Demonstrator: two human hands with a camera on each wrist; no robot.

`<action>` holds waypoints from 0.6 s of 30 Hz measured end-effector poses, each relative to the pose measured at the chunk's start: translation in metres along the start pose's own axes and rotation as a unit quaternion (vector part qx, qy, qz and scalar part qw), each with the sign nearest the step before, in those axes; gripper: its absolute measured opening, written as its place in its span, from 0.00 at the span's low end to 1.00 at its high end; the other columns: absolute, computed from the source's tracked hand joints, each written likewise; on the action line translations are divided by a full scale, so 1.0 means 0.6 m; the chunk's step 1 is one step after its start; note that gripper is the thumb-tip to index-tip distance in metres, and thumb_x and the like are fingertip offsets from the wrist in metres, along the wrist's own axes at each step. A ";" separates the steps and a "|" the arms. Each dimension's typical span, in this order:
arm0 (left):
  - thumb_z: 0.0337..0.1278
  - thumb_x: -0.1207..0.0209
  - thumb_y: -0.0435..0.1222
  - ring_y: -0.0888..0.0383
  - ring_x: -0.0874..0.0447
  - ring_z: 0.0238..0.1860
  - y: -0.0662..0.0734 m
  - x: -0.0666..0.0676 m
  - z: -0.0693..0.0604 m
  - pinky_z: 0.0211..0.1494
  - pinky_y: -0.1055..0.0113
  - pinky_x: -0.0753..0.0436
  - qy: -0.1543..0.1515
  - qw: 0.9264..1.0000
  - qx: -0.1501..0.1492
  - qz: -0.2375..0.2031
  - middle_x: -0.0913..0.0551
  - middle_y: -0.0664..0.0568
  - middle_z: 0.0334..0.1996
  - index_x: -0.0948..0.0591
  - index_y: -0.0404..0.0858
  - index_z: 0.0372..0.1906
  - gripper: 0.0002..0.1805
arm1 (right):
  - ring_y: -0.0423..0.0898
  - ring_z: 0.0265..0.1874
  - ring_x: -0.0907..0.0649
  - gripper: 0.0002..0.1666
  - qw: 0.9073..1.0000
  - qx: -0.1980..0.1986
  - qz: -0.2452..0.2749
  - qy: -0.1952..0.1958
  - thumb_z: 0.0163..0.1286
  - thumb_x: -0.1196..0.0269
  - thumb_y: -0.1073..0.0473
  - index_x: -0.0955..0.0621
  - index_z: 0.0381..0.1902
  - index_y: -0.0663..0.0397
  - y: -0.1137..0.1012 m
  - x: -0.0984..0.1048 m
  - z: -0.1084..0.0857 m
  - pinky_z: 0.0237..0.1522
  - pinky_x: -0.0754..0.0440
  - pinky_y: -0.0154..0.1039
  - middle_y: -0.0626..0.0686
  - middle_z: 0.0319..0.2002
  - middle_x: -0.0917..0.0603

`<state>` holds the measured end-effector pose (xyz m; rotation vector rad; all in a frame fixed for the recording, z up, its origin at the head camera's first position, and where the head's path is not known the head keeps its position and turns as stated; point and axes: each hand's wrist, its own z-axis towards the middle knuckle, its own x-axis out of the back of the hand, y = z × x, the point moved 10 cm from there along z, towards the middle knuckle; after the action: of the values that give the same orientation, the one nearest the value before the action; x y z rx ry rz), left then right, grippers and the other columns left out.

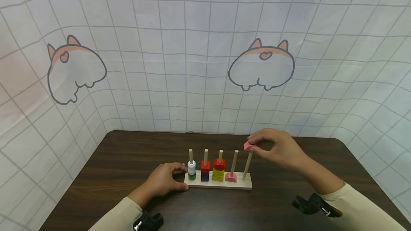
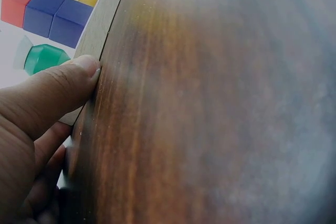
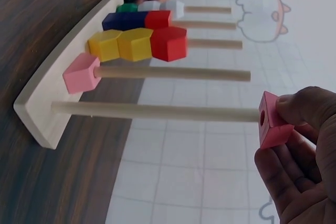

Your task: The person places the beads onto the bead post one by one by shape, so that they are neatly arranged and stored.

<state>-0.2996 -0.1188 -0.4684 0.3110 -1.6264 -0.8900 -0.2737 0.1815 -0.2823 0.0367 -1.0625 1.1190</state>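
Observation:
A wooden peg stacker (image 1: 218,185) with a row of upright pegs stands on the table. My left hand (image 1: 162,180) grips its left end, the thumb (image 2: 79,74) pressing the front edge. Up at the top of the rightmost peg (image 3: 157,110), my right hand (image 1: 280,148) pinches a pink block (image 3: 275,136) between thumb and fingers. The block's hole faces the peg's tip; whether the tip is inside cannot be told. Another pink block (image 1: 230,178) sits at the bottom of the neighbouring peg.
Toward the left are pegs with a red block (image 1: 219,164) over yellow ones (image 3: 135,44), a red block (image 3: 158,19) over blue ones (image 2: 71,23), and white beads (image 1: 191,167) above a green bead (image 2: 46,59). Behind the dark table (image 1: 144,145) hangs a grid-patterned cloth (image 1: 170,63).

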 end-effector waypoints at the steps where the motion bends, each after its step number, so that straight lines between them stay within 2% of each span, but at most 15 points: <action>1: 0.42 0.20 0.52 0.48 0.22 0.64 -0.001 0.000 0.000 0.66 0.41 0.28 0.000 1.000 0.000 0.001 0.13 0.54 0.55 0.14 0.50 0.54 0.30 | 0.40 0.44 0.14 0.12 1.000 0.002 0.001 -0.002 0.60 0.23 0.65 0.11 0.39 0.44 -0.002 -0.003 0.001 0.46 0.16 0.35 0.37 0.41 0.11; 18: 0.41 0.19 0.52 0.48 0.21 0.64 0.003 0.000 -0.001 0.66 0.41 0.28 0.006 1.000 -0.004 0.012 0.13 0.55 0.56 0.14 0.51 0.53 0.30 | 0.41 0.44 0.14 0.14 0.999 0.012 0.015 -0.027 0.60 0.24 0.68 0.11 0.41 0.48 -0.019 -0.043 0.019 0.44 0.14 0.41 0.41 0.44 0.12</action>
<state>-0.2985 -0.1178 -0.4672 0.2900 -1.6129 -0.8741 -0.2737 0.1521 -0.2892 0.0708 -1.1003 1.1643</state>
